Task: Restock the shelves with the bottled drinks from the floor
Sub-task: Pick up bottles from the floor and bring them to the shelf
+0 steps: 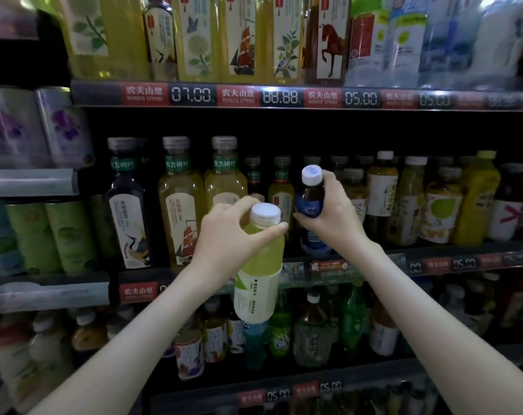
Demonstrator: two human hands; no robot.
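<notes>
My left hand (227,235) grips a yellow-green drink bottle (260,271) with a white cap near its neck, held upright in front of the middle shelf's edge (359,269). My right hand (333,211) holds a small dark blue bottle (309,199) with a white cap, raised over the middle shelf in a gap between the tea bottles. Both bottles are off the shelf surface as far as I can tell. The floor and any stock there are out of view.
Tall tea bottles (180,202) fill the middle shelf's left, juice bottles (442,205) its right. An upper shelf (194,95) with price tags carries large bottles. A lower shelf holds green soda bottles (353,319). Cans (59,235) stand in the left bay.
</notes>
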